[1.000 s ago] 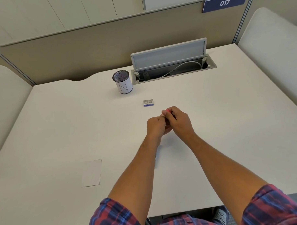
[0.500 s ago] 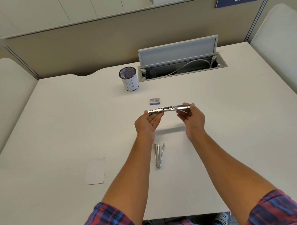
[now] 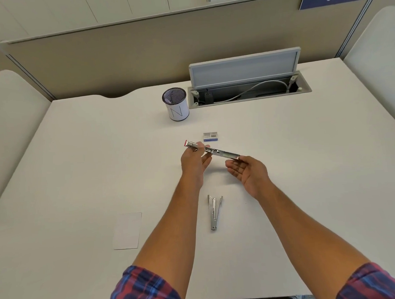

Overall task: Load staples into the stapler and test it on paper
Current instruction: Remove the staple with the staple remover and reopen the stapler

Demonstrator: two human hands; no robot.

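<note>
Two hands are sharing the stapler (image 3: 212, 150), which we are holding above the desk (image 3: 80, 164), opened out flat into one long metal bar with a red tip at each end. Our left hand (image 3: 193, 164) is pinching the far left part between thumb and fingers, while our right hand (image 3: 249, 173) is lying palm up with relaxed fingers, only cradling the near right end, not clamping it. We are judging the bar to be stiff, light and smooth, so it could slide on bare skin; the hinge in the middle probably swings freely, so we are better off gripping the flat sides near the hinge than the tips. A second metal piece (image 3: 214, 212), shaped like a narrow V, is lying on the desk between our forearms; whether it belongs to the stapler we cannot tell. The staple box (image 3: 210, 136) is sitting just beyond the stapler, small and light, and we are expecting the strip inside to be brittle, best pinched along its length. The paper (image 3: 127, 230) is lying flat at the near left, thin and floppy. A cup (image 3: 176, 105) is standing farther back, beside an open cable tray (image 3: 248, 91).
</note>
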